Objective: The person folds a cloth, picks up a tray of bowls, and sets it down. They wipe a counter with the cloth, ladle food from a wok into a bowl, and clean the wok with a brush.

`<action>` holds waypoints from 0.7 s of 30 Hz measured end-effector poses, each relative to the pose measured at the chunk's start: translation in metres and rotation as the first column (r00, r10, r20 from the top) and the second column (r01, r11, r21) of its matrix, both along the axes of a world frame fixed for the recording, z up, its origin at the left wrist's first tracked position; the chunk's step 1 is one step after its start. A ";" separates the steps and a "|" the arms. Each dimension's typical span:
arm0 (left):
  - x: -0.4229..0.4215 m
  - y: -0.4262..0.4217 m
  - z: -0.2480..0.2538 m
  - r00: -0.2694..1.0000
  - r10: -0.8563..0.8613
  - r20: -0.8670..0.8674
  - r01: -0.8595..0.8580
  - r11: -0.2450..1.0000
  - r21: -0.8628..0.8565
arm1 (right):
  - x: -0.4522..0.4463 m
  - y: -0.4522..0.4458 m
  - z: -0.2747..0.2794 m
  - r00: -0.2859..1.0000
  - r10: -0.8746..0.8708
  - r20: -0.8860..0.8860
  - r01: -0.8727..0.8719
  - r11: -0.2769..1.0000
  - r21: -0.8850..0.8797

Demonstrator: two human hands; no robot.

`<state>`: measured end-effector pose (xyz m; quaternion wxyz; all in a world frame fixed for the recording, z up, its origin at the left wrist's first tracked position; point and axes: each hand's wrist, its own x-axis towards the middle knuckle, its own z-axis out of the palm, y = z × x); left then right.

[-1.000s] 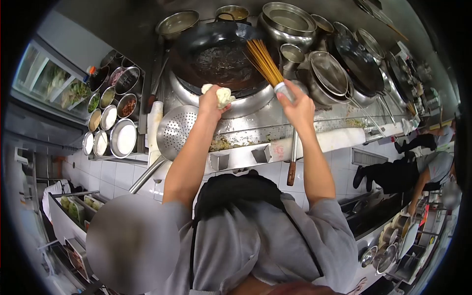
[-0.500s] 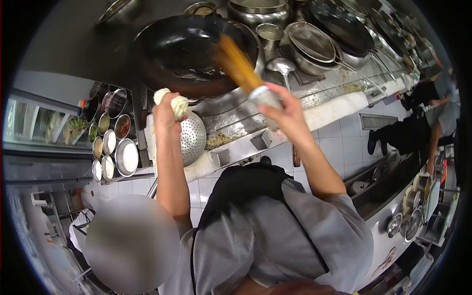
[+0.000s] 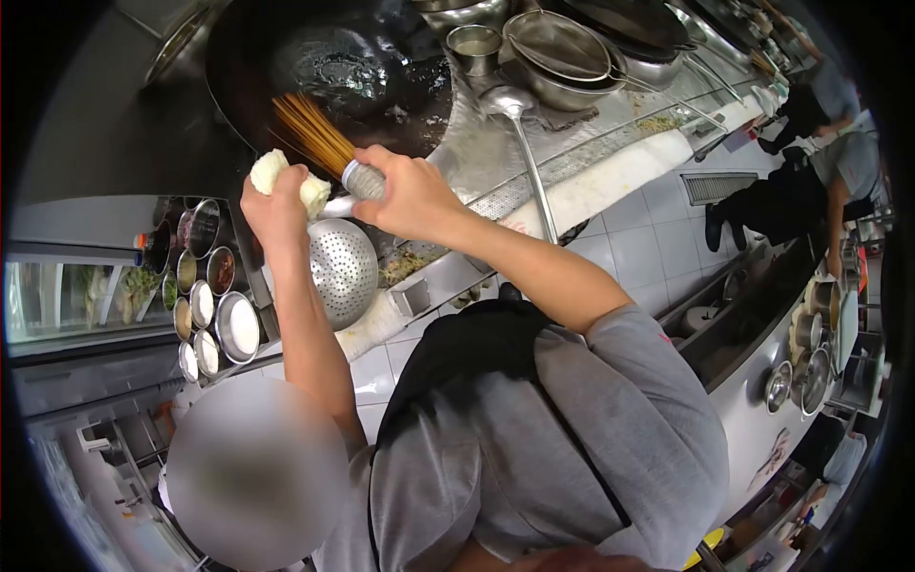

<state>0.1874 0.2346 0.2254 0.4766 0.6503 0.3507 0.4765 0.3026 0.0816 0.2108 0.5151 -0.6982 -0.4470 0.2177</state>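
My left hand is closed around a folded pale cloth at the near-left rim of a large black wok. Whether the fingers also grip the wok's rim or handle is hidden. In my right hand is a bamboo wok brush, held by its wrapped grey grip, with the bristles angled over the near side of the wok. Water glistens on the wok's dark inside. Just below my hands lies a round perforated strainer.
Right of the wok are a ladle, a small metal pot and a mesh strainer on a bowl. Ingredient bowls stand at left. Food scraps lie along the stove edge. Two people are at the far right.
My right hand has swung left and down with the brush, bringing its bristles to the wok's near-left side. The view has shifted, and the wok sits higher and further left.
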 end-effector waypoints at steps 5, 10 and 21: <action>-0.016 -0.030 -0.004 0.989 0.032 -0.141 -0.008 0.986 0.168 | -0.006 -0.021 0.014 0.999 0.009 -0.050 -0.008 1.000 0.012; -0.056 -0.036 -0.073 0.992 0.038 -0.119 0.008 0.932 0.361 | -0.021 -0.042 0.024 0.996 0.057 -0.072 -0.054 0.998 0.039; -0.060 -0.031 -0.105 0.966 0.187 0.178 -0.146 0.964 -0.222 | -0.005 -0.064 -0.007 0.988 0.139 -0.067 -0.116 0.956 0.270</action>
